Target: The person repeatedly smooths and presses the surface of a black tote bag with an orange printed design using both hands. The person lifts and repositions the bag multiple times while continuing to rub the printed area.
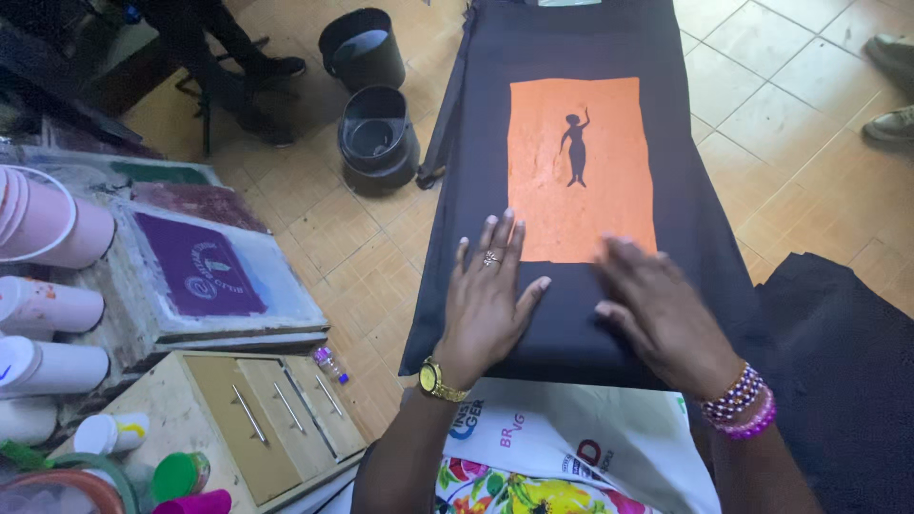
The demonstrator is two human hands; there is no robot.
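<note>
Both hands flat on black fabric [571,324]: my left hand [486,305] spread, my right hand [657,314] blurred, fingers loosely open. Orange print [581,171] at 12 o'clock, touching right fingertips. Risk: smearing if ink wet.

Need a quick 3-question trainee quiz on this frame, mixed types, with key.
1. True or false: the left hand lies flat on the black fabric.
2. What colour is the printed rectangle? A green, B orange, C white.
3. What stands on the floor left of the fabric?

Key: 1 true. 2 B. 3 Two black buckets, and the right hand is blurred beside the print.
</note>
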